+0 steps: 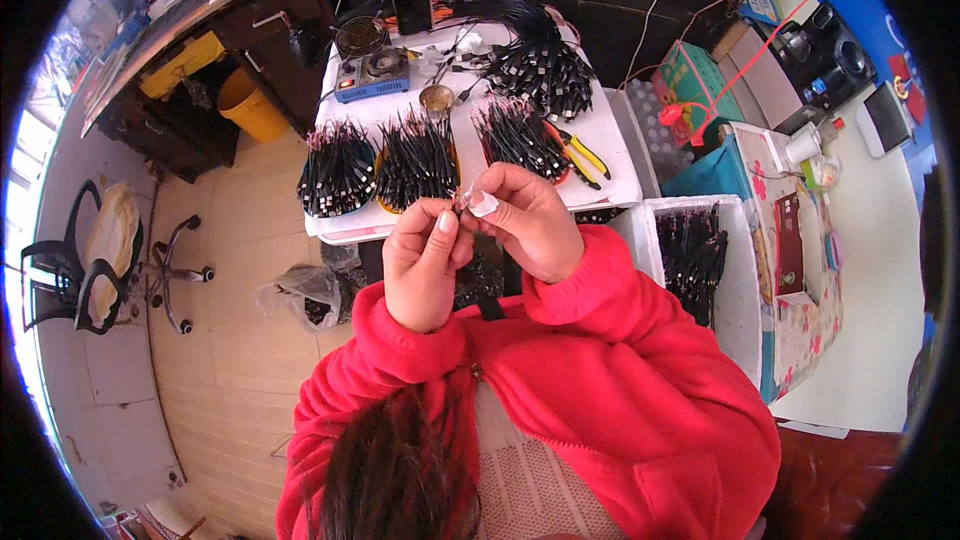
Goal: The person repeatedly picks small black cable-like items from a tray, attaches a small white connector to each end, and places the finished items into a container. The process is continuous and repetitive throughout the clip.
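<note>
My left hand (425, 258) and my right hand (530, 225) meet in front of the near edge of the white table (625, 180). Both are closed in a pinch, fingertips almost touching, around something very small that the fingers mostly hide. White tape or wrap covers the tip of my right thumb. Just beyond my hands stand bundles of short black cables: a left bundle (338, 168), a middle bundle (418, 155) and a right bundle (520, 135), with pinkish wire ends upward. Yellow-and-black pliers (583, 155) lie right of them.
Behind the bundles are a blue heating device (372, 78), a small round dish (436, 98), a phone (410, 2) and a big cable pile (545, 65). A white foam box (745, 300) with more cables stands right. A swivel chair (100, 260) and plastic bag (305, 290) are left.
</note>
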